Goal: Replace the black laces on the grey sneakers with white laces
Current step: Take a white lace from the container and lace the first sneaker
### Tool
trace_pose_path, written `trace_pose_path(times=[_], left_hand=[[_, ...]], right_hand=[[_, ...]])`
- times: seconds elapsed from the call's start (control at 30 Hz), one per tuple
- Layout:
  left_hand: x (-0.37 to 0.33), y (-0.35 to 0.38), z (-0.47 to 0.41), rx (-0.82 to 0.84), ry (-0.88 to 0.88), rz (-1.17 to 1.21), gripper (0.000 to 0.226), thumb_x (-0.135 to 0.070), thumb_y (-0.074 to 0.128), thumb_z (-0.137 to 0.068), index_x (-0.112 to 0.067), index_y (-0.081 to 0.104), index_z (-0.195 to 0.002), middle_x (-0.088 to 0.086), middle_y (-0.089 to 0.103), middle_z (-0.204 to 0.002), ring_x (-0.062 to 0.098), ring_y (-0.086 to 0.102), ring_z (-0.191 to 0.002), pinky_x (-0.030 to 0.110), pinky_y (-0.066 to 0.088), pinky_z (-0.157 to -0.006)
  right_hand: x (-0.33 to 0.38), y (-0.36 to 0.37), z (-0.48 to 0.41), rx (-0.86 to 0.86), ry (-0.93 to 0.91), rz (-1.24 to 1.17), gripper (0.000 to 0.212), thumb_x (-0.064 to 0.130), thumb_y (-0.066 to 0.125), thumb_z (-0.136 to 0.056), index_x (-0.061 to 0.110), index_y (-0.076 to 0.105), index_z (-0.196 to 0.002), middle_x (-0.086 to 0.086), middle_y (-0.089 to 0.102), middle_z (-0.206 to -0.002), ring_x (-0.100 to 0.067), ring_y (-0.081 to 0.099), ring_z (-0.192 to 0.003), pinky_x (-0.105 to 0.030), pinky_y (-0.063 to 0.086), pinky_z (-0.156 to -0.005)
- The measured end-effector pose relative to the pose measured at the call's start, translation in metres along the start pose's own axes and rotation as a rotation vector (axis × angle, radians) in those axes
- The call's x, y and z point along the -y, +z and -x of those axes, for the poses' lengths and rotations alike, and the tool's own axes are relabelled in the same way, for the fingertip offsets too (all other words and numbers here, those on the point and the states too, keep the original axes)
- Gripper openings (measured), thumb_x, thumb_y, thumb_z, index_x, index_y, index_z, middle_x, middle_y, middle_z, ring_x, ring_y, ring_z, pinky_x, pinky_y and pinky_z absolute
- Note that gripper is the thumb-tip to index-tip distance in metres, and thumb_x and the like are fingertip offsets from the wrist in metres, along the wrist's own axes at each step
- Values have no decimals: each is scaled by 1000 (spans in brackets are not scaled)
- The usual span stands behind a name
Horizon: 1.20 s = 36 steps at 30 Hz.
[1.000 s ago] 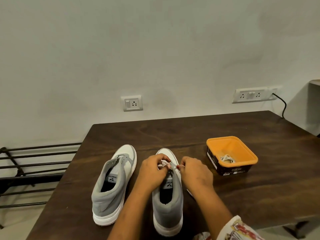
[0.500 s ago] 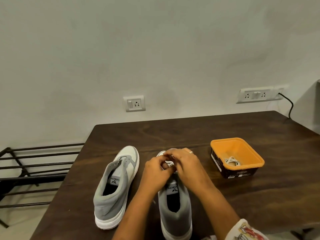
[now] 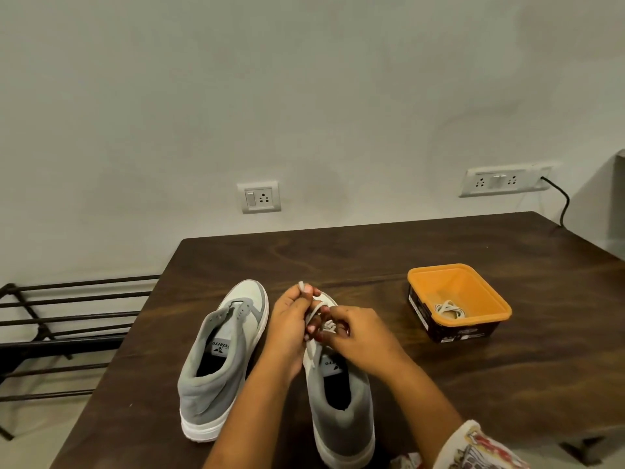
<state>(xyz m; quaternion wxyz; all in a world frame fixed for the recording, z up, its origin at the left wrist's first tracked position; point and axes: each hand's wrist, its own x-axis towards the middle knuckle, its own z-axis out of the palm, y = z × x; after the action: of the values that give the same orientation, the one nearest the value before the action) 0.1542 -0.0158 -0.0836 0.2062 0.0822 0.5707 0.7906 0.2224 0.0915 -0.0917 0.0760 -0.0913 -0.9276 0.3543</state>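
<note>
Closest in is the heel of the grey sneaker (image 3: pixel 341 414) that's getting laced. It lies lengthwise on the tabletop (image 3: pixel 338 258), heel toward the person and toe pointing at the wall. Both hands sit over its eyelets. The left hand (image 3: pixel 291 330) pinches the white lace (image 3: pixel 313 313) and holds the free tip up past the toe, so the strand slants back down into the eyelet row. The right hand (image 3: pixel 362 340) is curled on the lace right at the eyelets (which hole, can't tell, fingers cover it). The second sneaker (image 3: pixel 220 367) is parallel, just left, with no lace. Farther right, well apart, the orange tub (image 3: pixel 466 286) holds one bundled spare lace (image 3: pixel 449 309).
</note>
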Motion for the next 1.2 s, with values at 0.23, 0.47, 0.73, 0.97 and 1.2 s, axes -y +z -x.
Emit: trace_pose_path(times=[0.23, 0.47, 0.73, 0.97, 1.2], left_hand=[[-4, -4, 2, -62, 17, 3, 31, -21, 38, -102, -8, 51, -77, 1, 55, -54, 7, 53, -43, 18, 46, -44], [3, 4, 4, 46, -9, -149, 35, -24, 39, -101, -12, 49, -70, 5, 62, -69, 14, 64, -62, 21, 51, -61], [-1, 1, 5, -20, 58, -164, 35, -23, 43, -100, -3, 62, -79, 1, 62, -59, 7, 58, -54, 16, 48, -52], [-1, 3, 7, -42, 66, -183, 34, -26, 43, -100, -8, 68, -85, 1, 65, -61, 7, 63, -58, 18, 51, -54], [-8, 2, 11, -57, 58, -144, 32, -20, 41, -101, -4, 65, -86, 1, 67, -60, 5, 63, -52, 15, 48, -48]], right_hand=[[9, -3, -3, -134, -28, -292, 19, 17, 56, -94, 19, 69, -82, 4, 65, -71, -3, 58, -63, -19, 46, -59], [17, -11, -8, -291, 144, -1019, 23, 8, 46, -98, 12, 63, -114, -4, 71, -103, -5, 63, -67, -18, 50, -57], [4, -4, -5, 48, 189, -606, 63, 3, 65, -86, 17, 40, -143, -3, 71, -105, -9, 67, -97, -19, 54, -82], [0, -2, -6, -76, 91, -355, 60, 8, 77, -75, 29, 54, -125, -4, 70, -81, -11, 67, -77, -21, 56, -72], [4, -3, -2, -54, -13, -229, 52, 6, 72, -81, 27, 58, -125, 15, 61, -91, 5, 60, -77, -4, 47, -71]])
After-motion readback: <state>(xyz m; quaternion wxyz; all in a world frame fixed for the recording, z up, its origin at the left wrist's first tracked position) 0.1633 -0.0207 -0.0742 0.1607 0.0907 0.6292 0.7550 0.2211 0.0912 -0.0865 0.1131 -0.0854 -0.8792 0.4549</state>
